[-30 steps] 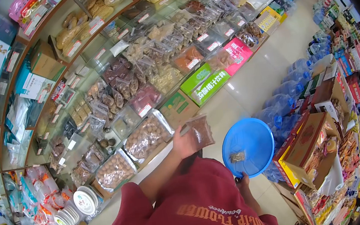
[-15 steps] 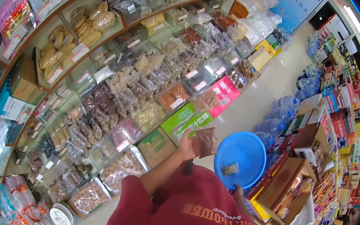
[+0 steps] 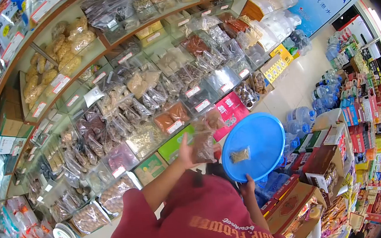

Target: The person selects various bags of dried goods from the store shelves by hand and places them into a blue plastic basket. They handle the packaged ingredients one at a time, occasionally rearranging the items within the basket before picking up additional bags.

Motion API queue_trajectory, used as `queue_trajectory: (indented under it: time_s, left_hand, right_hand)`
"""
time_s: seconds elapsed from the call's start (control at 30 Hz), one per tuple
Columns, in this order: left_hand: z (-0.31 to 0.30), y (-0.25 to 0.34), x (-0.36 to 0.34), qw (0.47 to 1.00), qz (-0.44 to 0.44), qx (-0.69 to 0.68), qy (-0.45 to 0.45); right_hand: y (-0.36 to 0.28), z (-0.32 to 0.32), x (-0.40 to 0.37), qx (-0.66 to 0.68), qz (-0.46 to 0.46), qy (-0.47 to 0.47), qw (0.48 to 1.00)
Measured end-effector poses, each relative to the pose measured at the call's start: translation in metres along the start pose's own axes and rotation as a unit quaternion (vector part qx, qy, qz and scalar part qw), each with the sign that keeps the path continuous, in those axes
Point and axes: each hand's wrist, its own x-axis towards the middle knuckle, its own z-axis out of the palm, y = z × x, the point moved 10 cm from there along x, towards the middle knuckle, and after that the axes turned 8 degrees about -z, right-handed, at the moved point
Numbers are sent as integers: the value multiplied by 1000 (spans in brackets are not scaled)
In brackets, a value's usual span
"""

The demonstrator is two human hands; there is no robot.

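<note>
My left hand [image 3: 186, 153] is closed on a clear plastic bag [image 3: 202, 147] of reddish-brown dried goods, whose exact kind I cannot make out. The bag hangs just left of a round blue plastic basin [image 3: 268, 131]. My right hand [image 3: 247, 186] grips the basin's near rim, with the thumb over the edge. Inside the tilted basin lies one small clear packet [image 3: 239, 155] with yellowish-brown contents.
Tiered shelves [image 3: 110, 48] of bagged dried goods stretch across the front and left. Cardboard boxes [image 3: 287, 209] and large water bottles [image 3: 300, 117] stand at the right. Beyond the basin is tiled floor [image 3: 287, 90]. White round tubs [image 3: 64, 236] stand at lower left.
The basin has come up and looks larger, tilted more. The bag in my left hand has shifted left. The shelves have moved left in view.
</note>
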Motion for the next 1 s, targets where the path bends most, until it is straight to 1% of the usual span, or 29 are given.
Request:
queue_trajectory:
  time_s: [0.03,0.1,0.17,0.2,0.23,0.27,0.3,0.33,0.37,0.43,0.5,0.57,0.63,0.7,0.73,0.8,0.83,0.9,1.0]
  left_hand:
    - [-9,9,4,999,26,-2,39]
    - [-12,20,9,998,29,-5,64]
    - [8,27,17,998,40,41,3]
    - [-2,28,22,999,44,5,13]
    - [3,28,29,999,45,5,21]
    - [15,33,35,997,76,-12,17]
    - [25,40,42,994,108,-27,12]
    - [26,46,48,990,141,-20,22]
    - [28,49,54,989,141,-13,29]
    - [36,65,61,977,211,20,28]
    - [38,73,76,973,227,29,32]
    - [44,83,85,959,277,-12,65]
    - [52,87,95,949,307,-1,72]
    - [53,91,99,938,334,33,84]
    - [51,90,100,934,346,31,87]
    - [49,74,104,940,337,-7,56]
    - [51,69,102,935,351,-9,59]
    - [52,57,92,914,394,-20,98]
    - [39,38,64,898,426,-25,106]
  right_hand:
    - [-4,6,10,-7,2,-26,1000]
    - [-18,11,34,-22,4,-28,999]
    - [-31,20,67,-32,9,-33,999]
    - [-37,22,89,-32,7,-62,998]
    - [-47,25,107,-32,5,-91,995]
    - [-58,26,120,-30,13,-92,995]
    - [-72,31,134,-61,0,-93,994]
    - [-85,41,145,-89,-13,-95,991]
    - [-95,50,154,-82,-7,-97,992]
    - [-125,65,171,-119,-5,-103,987]
    - [-143,75,193,-119,-1,-116,986]
    - [-162,86,211,-113,-44,-154,980]
    - [-172,98,219,-112,-24,-182,977]
    - [-180,103,224,-115,7,-154,981]
    - [-183,109,229,-121,15,-162,979]
    - [-179,110,234,-127,69,-152,978]
    - [-180,111,241,-137,77,-161,974]
    - [-175,120,249,-136,126,-179,966]
    - [-174,136,254,-165,136,-203,956]
